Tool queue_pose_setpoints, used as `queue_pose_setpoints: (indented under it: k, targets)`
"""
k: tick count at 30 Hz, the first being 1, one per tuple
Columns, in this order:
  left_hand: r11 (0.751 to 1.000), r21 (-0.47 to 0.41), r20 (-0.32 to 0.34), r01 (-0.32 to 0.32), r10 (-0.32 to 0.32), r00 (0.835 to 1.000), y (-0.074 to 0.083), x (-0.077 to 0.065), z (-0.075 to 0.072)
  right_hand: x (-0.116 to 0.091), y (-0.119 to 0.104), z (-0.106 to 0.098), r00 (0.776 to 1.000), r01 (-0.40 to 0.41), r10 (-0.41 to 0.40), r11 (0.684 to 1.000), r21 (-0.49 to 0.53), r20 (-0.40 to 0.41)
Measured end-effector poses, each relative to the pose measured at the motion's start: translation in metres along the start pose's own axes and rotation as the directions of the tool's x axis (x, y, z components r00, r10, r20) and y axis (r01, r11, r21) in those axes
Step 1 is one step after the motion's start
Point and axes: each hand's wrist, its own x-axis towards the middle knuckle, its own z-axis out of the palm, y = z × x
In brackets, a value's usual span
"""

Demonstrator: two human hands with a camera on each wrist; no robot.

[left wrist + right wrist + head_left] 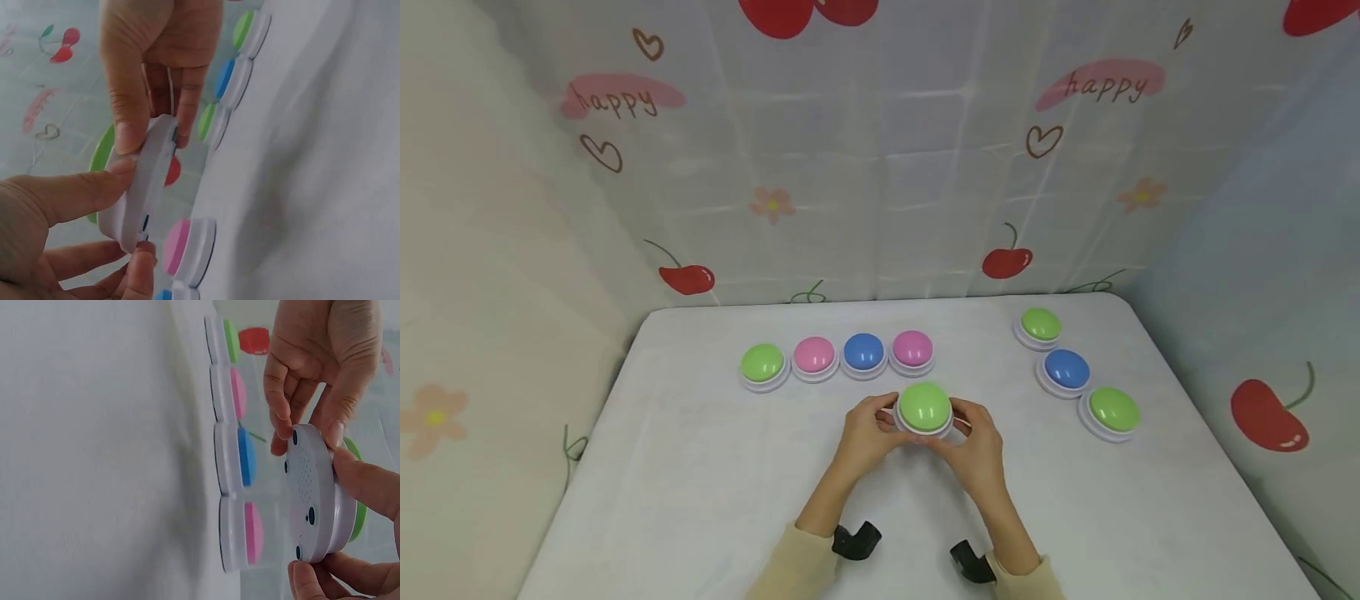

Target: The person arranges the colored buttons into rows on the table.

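Observation:
A green push button with a white base [925, 407] is held between both hands, lifted off the table. My left hand [863, 437] grips its left side, with the thumb along the near rim. The right hand [976, 454] grips the opposite side, and the two thumbs meet at the front. In the right wrist view the base's underside [306, 487] shows small holes and dark round feet. Just beyond the hands stands a row of buttons: green [762, 363], pink [815, 355], blue [863, 352] and pink [913, 349].
On the right side of the white table [662, 475] stand a green button [1041, 324], a blue button [1067, 369] and another green button [1115, 409]. Printed curtains [880, 167] hang behind and beside the table. Black wrist mounts [856, 542] sit at the sleeves.

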Motion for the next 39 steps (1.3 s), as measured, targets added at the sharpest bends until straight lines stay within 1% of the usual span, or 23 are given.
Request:
queue_pose_setpoints:
  k: [3,5,7,10,13,15,17,20,23,26,29,34,36,39]
  targets:
    - [0.999,0.021,-0.02,0.028,-0.028,0.999,-0.008,-0.008,-0.021,-0.004,-0.008,0.021,0.999,0.038,-0.04,0.998,0.041,0.031]
    - [0.998,0.026,-0.053,0.054,-0.053,0.997,-0.015,-0.013,-0.036,-0.005,-0.015,0.037,0.996,0.076,-0.078,0.996,0.056,0.048]
    - [0.995,0.016,-0.089,0.095,-0.093,0.992,-0.021,-0.017,-0.051,-0.005,-0.022,0.053,0.991,0.112,-0.116,0.992,0.065,0.065]
    - [0.987,-0.004,-0.139,0.158,-0.157,0.978,-0.033,-0.023,-0.075,-0.003,-0.032,0.079,0.979,0.171,-0.176,0.984,0.057,0.098]
    - [0.977,-0.012,-0.174,0.215,-0.214,0.961,-0.045,-0.029,-0.098,-0.001,-0.041,0.104,0.968,0.205,-0.212,0.977,0.06,0.138]
    - [0.969,-0.02,-0.193,0.246,-0.245,0.95,-0.054,-0.032,-0.112,0.001,-0.046,0.121,0.961,0.212,-0.221,0.975,0.071,0.164]
    - [0.963,-0.025,-0.21,0.267,-0.266,0.941,-0.062,-0.034,-0.124,0.002,-0.051,0.136,0.959,0.203,-0.215,0.976,0.08,0.183]
    - [0.954,-0.036,-0.233,0.298,-0.298,0.926,-0.073,-0.037,-0.139,0.003,-0.056,0.158,0.959,0.181,-0.192,0.981,0.071,0.208]
    - [0.942,-0.039,-0.252,0.334,-0.333,0.909,-0.082,-0.041,-0.15,0.002,-0.062,0.178,0.96,0.172,-0.179,0.984,0.053,0.217]
    - [0.93,-0.018,-0.28,0.367,-0.357,0.891,-0.09,-0.044,-0.157,0.002,-0.064,0.195,0.956,0.187,-0.186,0.982,0.017,0.229]
    - [0.925,0.021,-0.313,0.378,-0.353,0.882,-0.097,-0.046,-0.162,0.001,-0.065,0.206,0.949,0.199,-0.191,0.98,-0.004,0.252]
    - [0.921,0.056,-0.354,0.386,-0.344,0.87,-0.106,-0.046,-0.164,0.002,-0.064,0.216,0.937,0.186,-0.183,0.982,0.018,0.297]
    - [0.916,0.06,-0.367,0.395,-0.348,0.863,-0.108,-0.046,-0.164,0.003,-0.064,0.217,0.931,0.177,-0.178,0.984,0.03,0.319]
    - [0.912,0.067,-0.382,0.405,-0.352,0.854,-0.109,-0.047,-0.165,0.004,-0.063,0.22,0.919,0.187,-0.188,0.982,0.036,0.346]
